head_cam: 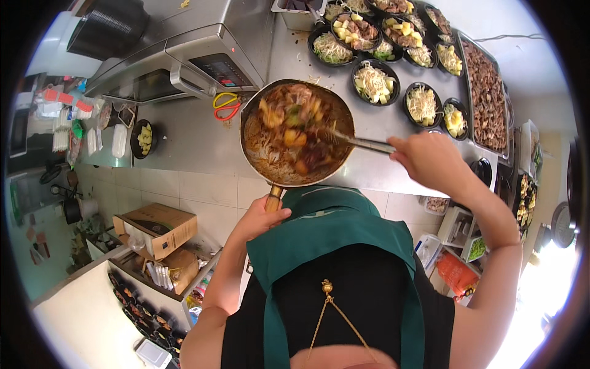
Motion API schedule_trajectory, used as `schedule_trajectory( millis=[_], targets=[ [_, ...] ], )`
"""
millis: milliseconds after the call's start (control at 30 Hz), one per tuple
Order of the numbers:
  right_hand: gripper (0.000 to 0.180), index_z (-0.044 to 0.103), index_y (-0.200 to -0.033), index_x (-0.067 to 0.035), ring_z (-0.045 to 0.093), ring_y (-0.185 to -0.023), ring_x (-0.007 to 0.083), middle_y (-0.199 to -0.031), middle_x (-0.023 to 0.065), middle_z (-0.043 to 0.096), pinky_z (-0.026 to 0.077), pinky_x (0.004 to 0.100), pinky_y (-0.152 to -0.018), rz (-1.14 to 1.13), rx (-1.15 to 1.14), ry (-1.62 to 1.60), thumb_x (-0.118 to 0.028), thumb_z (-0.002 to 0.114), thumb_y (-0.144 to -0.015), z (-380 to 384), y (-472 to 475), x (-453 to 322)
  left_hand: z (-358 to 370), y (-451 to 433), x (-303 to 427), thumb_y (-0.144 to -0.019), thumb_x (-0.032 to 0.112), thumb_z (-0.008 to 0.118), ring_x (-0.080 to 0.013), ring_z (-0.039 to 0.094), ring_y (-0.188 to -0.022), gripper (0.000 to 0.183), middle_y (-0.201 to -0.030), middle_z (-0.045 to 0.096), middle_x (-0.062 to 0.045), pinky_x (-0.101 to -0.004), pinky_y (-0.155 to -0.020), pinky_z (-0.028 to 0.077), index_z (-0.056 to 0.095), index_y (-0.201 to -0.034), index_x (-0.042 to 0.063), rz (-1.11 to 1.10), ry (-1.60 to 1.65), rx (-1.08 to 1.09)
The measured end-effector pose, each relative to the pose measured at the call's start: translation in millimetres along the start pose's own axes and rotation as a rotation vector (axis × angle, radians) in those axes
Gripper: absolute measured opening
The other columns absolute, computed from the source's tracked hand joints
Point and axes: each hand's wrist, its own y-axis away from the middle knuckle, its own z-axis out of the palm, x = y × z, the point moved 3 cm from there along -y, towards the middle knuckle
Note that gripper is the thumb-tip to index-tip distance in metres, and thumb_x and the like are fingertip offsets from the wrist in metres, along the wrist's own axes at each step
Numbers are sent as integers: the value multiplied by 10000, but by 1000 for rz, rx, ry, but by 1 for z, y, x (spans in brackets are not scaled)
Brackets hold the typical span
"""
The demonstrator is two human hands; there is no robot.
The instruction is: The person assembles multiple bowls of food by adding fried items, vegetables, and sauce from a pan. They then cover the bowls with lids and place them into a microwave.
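Note:
My left hand [262,217] is closed around the wooden handle [274,198] of a metal pan [258,163], which is at the near edge of the steel counter. In the pan lies a brown mix of meat, noodle-like strands and yellowish chunks [295,138], partly blurred. My right hand [426,159] grips metal tongs [368,144], whose far end is in the food at the pan's right side; the tips are hidden or blurred. Right of the pan stand black bowls of bean sprouts and potato-like cubes [374,83], [422,106] among them.
Scissors with yellow and red handles [226,106] lie left of the pan, before a microwave oven [216,64]. A tray of cooked meat [486,92] borders the bowls at right. Farther left is a black bowl of pale chunks [144,138]. An open cardboard box [161,226] stands below the counter.

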Motion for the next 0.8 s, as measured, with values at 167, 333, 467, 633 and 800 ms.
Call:
schedule_trajectory(
  millis=[167,333,467,633,800],
  targets=[
    [253,686,-985,-39,612,-586,341,-632,179,607,481,413,-572,129,131,-342,-258,583,-913,-2,3,26,19,-37,31,-831,176,722,-56,393,-452,273,-585,406,50,-226,-409,324,458,-820,106,-167,160,-9],
    [284,671,-1094,-18,506,-501,88,-563,47,538,423,276,-516,350,166,-776,-236,567,-945,24,52,59,17,-31,45,-845,198,697,-50,387,-510,257,-629,422,55,-224,-455,333,457,-805,117,-184,-67,-22],
    [264,684,-1072,-49,449,-446,42,-544,-22,508,350,220,-431,472,162,-1015,-244,542,-966,54,52,66,35,-35,45,-847,197,687,-54,384,-492,250,-621,434,53,-227,-450,338,453,-804,124,-258,-17,25],
    [283,656,-880,-37,431,-434,29,-560,-33,504,334,206,-403,558,227,-1120,-273,531,-974,67,70,69,34,-40,44,-835,184,709,-85,411,-414,250,-550,446,23,-259,-375,330,480,-778,102,-240,-44,-7],
    [277,664,-894,-49,446,-437,31,-558,-28,523,344,210,-407,560,151,-1173,-263,511,-982,83,96,69,45,1,31,-835,165,670,-64,369,-463,227,-609,428,55,-232,-430,321,453,-790,118,-192,-205,57]
  ],
)
